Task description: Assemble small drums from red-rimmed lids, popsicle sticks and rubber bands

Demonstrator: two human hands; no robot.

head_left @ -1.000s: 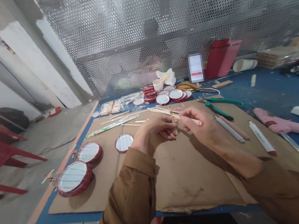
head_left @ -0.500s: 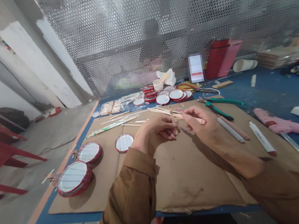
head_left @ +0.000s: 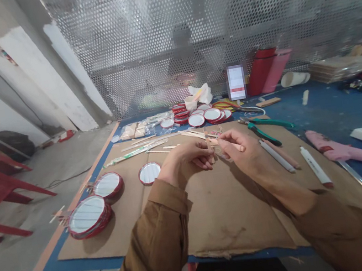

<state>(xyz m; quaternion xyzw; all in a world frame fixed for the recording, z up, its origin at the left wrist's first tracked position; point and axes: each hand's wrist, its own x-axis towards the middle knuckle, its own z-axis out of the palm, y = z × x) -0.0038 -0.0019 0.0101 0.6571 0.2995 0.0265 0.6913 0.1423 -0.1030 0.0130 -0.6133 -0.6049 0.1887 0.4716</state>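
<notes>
Over the middle of the brown cardboard (head_left: 215,213), my left hand (head_left: 196,155) pinches a thin flat wooden stick (head_left: 208,142) that stands nearly upright. Close to its right side is my right hand (head_left: 241,149), its fingers closed on a slim peach-coloured rod (head_left: 239,147). One end of the rod sticks out below the fingers, and the other points toward the stick; I cannot tell whether they touch. Behind the hands lie loose wooden sticks (head_left: 194,134). A round white disc with a red rim (head_left: 150,173) rests left of my left hand.
Two larger red-rimmed rounds (head_left: 87,214) with stick ends stand at the left edge. On the right are green-handled pliers (head_left: 266,134), a white marker (head_left: 316,166) and a pink glue gun (head_left: 353,150). Stacked red-rimmed discs (head_left: 212,114), a phone (head_left: 236,82) and a red bottle (head_left: 262,71) are behind.
The right hand and its rod have shifted very slightly left, closer to the stick. The left hand keeps its hold, and the whole view has drifted a little.
</notes>
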